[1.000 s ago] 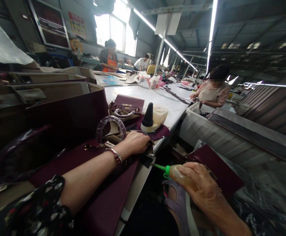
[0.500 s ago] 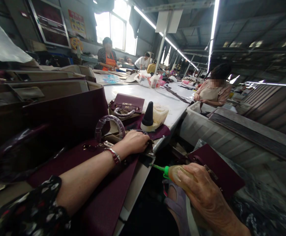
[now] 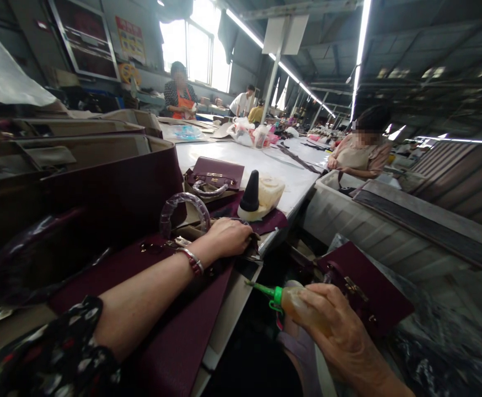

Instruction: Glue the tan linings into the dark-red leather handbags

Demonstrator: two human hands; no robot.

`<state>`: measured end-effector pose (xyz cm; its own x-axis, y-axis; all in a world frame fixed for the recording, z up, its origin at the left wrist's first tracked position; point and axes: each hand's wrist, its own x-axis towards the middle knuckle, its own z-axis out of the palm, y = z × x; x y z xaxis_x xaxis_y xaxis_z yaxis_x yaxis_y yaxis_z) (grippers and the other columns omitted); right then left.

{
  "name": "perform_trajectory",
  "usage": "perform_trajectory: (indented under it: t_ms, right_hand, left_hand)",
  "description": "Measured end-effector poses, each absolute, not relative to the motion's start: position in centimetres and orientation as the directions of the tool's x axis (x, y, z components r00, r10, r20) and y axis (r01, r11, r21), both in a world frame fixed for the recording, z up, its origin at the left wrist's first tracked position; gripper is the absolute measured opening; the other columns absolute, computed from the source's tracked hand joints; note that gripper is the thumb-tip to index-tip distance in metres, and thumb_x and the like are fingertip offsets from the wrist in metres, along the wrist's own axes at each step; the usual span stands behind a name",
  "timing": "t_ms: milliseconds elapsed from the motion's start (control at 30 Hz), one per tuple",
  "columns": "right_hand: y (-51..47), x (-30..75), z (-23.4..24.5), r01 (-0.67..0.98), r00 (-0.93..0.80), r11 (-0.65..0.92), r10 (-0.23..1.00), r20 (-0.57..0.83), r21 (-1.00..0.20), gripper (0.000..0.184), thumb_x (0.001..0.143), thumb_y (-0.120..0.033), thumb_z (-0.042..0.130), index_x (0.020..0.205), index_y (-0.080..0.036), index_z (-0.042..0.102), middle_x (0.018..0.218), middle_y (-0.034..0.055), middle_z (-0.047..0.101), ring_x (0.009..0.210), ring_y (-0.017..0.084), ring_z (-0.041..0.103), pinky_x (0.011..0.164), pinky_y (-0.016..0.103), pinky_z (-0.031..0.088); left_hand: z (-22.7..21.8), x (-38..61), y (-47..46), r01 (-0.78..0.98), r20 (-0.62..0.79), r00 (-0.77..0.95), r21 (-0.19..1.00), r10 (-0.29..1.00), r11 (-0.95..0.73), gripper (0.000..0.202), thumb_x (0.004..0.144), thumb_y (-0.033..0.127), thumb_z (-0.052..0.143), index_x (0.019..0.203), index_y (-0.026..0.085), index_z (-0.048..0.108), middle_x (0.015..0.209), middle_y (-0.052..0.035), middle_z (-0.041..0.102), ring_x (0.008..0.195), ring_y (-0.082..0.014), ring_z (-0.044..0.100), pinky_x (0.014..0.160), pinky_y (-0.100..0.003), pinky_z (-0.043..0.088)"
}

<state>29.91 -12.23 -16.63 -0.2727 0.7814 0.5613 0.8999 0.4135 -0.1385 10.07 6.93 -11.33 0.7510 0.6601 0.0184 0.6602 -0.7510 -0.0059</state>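
My left hand [image 3: 228, 237] rests knuckles-up on a dark maroon handbag [image 3: 170, 309] lying at the table's near edge, fingers curled down over its end by the metal clasp. What the fingers grip is hidden. My right hand [image 3: 334, 325] is wrapped round a small squeeze bottle [image 3: 296, 306] of yellowish liquid with a green nozzle, which points left toward the bag's edge, a short gap away. A plastic-wrapped handle [image 3: 185, 212] arches up just behind my left hand.
A black cone-capped bottle [image 3: 250, 196] and another maroon bag [image 3: 214, 176] sit farther along the white table [image 3: 274, 165]. Open boxes [image 3: 79, 149] stack at left. A maroon bag [image 3: 365, 286] lies below at right beside a grey bin [image 3: 348, 215]. A seated person [image 3: 360, 151] and other people work beyond.
My right hand has shifted the squeeze bottle slightly left and down, its nozzle nearer the table edge. My left hand has stayed on the bag.
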Motion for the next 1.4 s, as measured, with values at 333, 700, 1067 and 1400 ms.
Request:
perform_trajectory:
  t_ms: [333, 700, 1067, 1400]
  right_hand:
    - [-11.1, 31.0, -17.2, 0.919, -0.207, 0.354, 0.81, 0.549, -0.176, 0.023, 0.091, -0.032, 0.054, 0.112, -0.023, 0.054, 0.099, 0.0074, 0.056, 0.09, 0.021, 0.06, 0.077, 0.035, 0.057]
    - [-13.3, 29.4, -18.2, 0.883, -0.199, 0.383, 0.829, 0.522, -0.271, 0.021, 0.088, -0.028, 0.056, 0.109, -0.025, 0.056, 0.097, 0.0047, 0.057, 0.089, 0.019, 0.061, 0.077, 0.03, 0.057]
    - [-15.0, 27.6, -18.0, 0.811, -0.266, 0.42, 0.885, 0.381, -0.408, 0.039, 0.078, -0.012, 0.06, 0.113, -0.026, 0.05, 0.099, 0.0034, 0.054, 0.09, 0.018, 0.06, 0.077, 0.028, 0.055]
    - [-13.6, 30.1, -16.6, 0.892, -0.108, 0.303, 0.863, 0.494, -0.335, 0.02, 0.086, -0.029, 0.058, 0.105, -0.026, 0.056, 0.097, 0.004, 0.058, 0.089, 0.02, 0.062, 0.079, 0.031, 0.056]
  left_hand:
    - [-11.1, 9.9, 6.6, 0.66, 0.015, 0.751, -0.014, 0.66, -0.751, 0.027, 0.083, 0.029, 0.041, 0.092, 0.022, 0.065, 0.092, -0.0098, 0.071, 0.084, -0.0284, 0.068, 0.071, -0.037, 0.053]
    - [-11.2, 10.0, 6.7, 0.661, 0.03, 0.75, -0.025, 0.661, -0.75, 0.026, 0.084, 0.031, 0.041, 0.092, 0.022, 0.065, 0.091, -0.0092, 0.071, 0.084, -0.0272, 0.068, 0.07, -0.034, 0.052]
    - [-10.6, 9.9, 6.5, 0.67, 0.034, 0.742, -0.028, 0.67, -0.741, 0.026, 0.084, 0.031, 0.042, 0.093, 0.023, 0.064, 0.092, -0.0095, 0.071, 0.082, -0.0259, 0.068, 0.07, -0.033, 0.051]
    - [-10.2, 9.8, 6.4, 0.665, 0.049, 0.747, -0.021, 0.663, -0.747, 0.027, 0.084, 0.03, 0.04, 0.093, 0.02, 0.064, 0.091, -0.0125, 0.07, 0.082, -0.0278, 0.068, 0.071, -0.034, 0.051]
